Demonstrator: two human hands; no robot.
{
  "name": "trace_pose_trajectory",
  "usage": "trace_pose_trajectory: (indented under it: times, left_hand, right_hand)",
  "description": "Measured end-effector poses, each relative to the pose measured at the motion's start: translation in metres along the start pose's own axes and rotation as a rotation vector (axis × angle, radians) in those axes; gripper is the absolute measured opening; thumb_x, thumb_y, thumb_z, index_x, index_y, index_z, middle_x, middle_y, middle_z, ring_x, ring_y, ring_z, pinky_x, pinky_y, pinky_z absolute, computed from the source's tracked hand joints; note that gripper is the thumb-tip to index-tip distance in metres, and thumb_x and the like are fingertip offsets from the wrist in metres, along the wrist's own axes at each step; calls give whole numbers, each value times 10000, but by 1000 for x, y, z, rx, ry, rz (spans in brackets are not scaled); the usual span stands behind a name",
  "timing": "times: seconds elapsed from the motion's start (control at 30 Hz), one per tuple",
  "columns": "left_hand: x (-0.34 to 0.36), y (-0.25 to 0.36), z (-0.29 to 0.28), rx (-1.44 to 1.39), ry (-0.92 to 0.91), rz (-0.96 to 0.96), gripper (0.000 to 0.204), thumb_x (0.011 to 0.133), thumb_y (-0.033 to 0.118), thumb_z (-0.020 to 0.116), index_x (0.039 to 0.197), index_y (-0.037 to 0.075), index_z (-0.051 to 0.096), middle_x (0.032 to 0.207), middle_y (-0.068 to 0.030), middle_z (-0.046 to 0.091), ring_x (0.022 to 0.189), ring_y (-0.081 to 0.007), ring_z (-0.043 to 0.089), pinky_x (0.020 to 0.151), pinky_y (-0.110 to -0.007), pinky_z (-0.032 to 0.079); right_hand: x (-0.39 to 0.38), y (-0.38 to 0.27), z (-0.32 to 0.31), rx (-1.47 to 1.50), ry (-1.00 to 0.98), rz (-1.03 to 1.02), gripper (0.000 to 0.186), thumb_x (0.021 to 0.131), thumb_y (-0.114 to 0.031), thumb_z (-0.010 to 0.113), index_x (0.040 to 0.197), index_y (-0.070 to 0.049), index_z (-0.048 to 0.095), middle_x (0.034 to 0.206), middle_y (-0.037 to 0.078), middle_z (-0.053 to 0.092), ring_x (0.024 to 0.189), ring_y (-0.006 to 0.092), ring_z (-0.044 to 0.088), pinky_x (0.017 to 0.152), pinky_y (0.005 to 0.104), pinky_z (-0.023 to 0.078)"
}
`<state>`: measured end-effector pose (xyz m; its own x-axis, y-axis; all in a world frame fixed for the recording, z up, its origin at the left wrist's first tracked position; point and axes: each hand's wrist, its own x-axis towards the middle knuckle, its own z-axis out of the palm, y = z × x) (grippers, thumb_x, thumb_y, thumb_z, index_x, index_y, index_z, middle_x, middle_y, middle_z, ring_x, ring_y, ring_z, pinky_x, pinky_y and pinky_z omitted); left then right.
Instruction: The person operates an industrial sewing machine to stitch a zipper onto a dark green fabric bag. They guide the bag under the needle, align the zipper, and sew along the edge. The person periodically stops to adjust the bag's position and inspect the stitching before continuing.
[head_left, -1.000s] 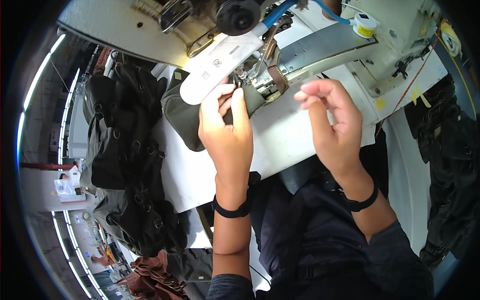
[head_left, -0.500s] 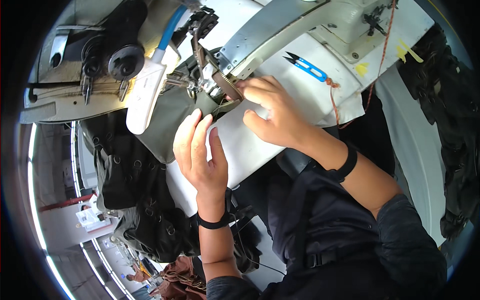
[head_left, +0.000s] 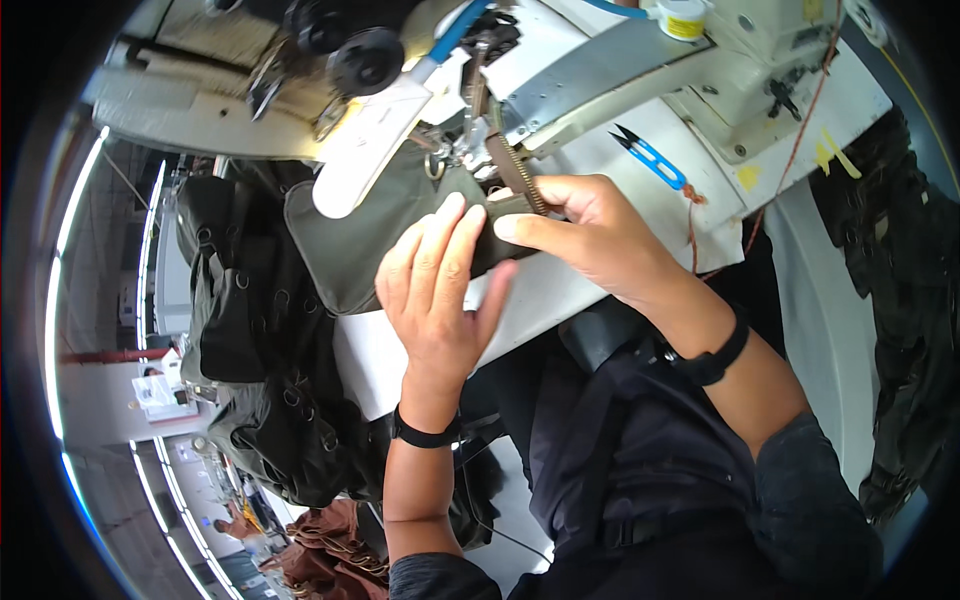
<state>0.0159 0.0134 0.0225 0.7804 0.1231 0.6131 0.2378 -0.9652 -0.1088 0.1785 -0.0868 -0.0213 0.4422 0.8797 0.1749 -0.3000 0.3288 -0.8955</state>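
A dark green fabric piece with a rounded corner lies on the white sewing table, partly under the sewing machine. My left hand rests on it, fingers stretched out and thumb apart. A brown zipper with brass teeth runs down from the needle area to my right hand. The right hand's thumb and fingers close on the fabric's edge beside the zipper's lower end; its fingertips are partly hidden. The machine's presser foot stands just beyond my fingers.
Blue thread snips tied to an orange cord lie right of the machine arm. A white lamp-like piece hangs over the fabric. Dark bags with metal rings are heaped at the left, brown ones below. Dark fabric hangs at the right.
My view has shifted, and more of the green fabric shows. My left hand now lies further over the fabric. My right thumb has come in onto the fabric's edge by the zipper.
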Motion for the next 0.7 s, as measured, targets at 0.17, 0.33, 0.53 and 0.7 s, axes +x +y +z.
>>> trace_pose_trajectory:
  times: [0.17, 0.33, 0.53, 0.7]
  left_hand:
    - [-2, 1, 4, -77, 55, -22, 668, 745, 306, 907, 1330, 68, 691, 1358, -106, 683, 1205, -287, 632, 1031, -421, 463]
    - [-3, -2, 9, -117, 67, -41, 680, 722, 259, 939, 1314, 44, 685, 1334, -151, 690, 1186, -321, 660, 1024, -432, 490]
    - [-1, -16, 18, -176, 124, 31, 625, 698, 201, 954, 1246, 55, 692, 1303, -147, 701, 1170, -359, 663, 1002, -470, 519]
    - [-2, -18, 19, -229, 123, -6, 459, 726, 216, 933, 1101, 86, 704, 1308, -96, 701, 1226, -335, 628, 1061, -476, 473]
  right_hand:
    - [-8, -25, -2, 37, -40, 184, 202, 986, -87, 693, 1127, 56, 722, 1057, 50, 743, 947, 86, 661, 875, 267, 526]
    - [1, -30, 4, 70, 1, 164, 168, 973, -112, 690, 1063, 21, 738, 966, 10, 715, 871, 57, 615, 782, 240, 494]
    - [12, -27, 1, 137, -4, 171, 237, 992, -108, 674, 1175, 32, 730, 1091, 49, 754, 995, 80, 662, 933, 264, 510]
    - [12, -28, 2, 114, -1, 192, 250, 997, -117, 670, 1190, 31, 729, 1105, 51, 755, 1000, 85, 669, 941, 267, 511]
